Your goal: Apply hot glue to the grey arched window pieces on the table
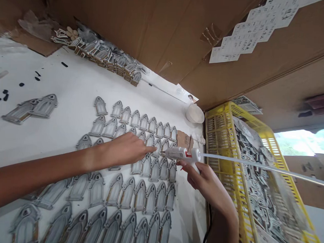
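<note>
My right hand is wrapped around the handle of a white hot glue gun. A long translucent glue stick runs out of its back to the right. The nozzle points left at a small grey arched window piece. Reaching in from the left, my left hand has its index finger stretched out, with the tip at that same piece. The other fingers are partly hidden, and nothing shows in that hand. Rows of similar arched pieces lie on the white table around both hands.
Stacked arched pieces line the cardboard wall at the back. On the right stands a yellow plastic basket full of grey pieces. A white cup, cardboard scrap and two overlapping arches lie about.
</note>
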`<state>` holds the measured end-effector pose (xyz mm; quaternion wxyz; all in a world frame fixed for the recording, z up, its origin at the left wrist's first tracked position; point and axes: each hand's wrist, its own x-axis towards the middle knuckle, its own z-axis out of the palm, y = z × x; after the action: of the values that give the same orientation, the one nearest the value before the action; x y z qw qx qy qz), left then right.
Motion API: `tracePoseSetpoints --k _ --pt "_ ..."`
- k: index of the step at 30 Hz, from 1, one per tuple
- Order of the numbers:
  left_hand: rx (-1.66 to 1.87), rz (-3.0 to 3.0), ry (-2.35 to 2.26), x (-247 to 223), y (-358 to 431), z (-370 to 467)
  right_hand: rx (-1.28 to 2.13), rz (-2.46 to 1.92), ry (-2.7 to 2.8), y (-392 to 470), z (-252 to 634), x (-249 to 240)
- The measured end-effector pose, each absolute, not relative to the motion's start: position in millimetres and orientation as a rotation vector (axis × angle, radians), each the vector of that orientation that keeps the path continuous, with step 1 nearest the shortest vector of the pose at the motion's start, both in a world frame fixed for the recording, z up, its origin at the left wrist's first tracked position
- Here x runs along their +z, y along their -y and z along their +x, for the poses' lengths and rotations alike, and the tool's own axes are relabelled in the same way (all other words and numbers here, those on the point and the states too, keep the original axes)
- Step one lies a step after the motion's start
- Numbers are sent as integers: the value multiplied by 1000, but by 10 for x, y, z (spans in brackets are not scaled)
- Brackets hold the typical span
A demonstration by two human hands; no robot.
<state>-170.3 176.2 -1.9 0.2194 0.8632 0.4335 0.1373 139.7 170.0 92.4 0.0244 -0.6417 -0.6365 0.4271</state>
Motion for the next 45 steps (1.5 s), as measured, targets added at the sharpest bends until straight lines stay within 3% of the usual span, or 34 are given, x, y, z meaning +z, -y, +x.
tracePoseSetpoints --k 7,16,30,37,45 --pt "152 2499 -1214 48 -1766 -1684 1439 -1933 1943 -1706 1379 830" --pt "324 2455 -1197 -20 -1758 -1708 1439 -1930 1960 -1729 1368 813" --pt "124 2582 -1222 216 -1774 -1667 1186 -1992 2184 -1636 1347 905" --pt "3 2615 -1213 268 -1775 -1657 798 -1945 2468 -1576 1188 1082" --pt "152 2600 -1185 156 -1741 -1698 792 -1952 2129 -1544 1299 1270"
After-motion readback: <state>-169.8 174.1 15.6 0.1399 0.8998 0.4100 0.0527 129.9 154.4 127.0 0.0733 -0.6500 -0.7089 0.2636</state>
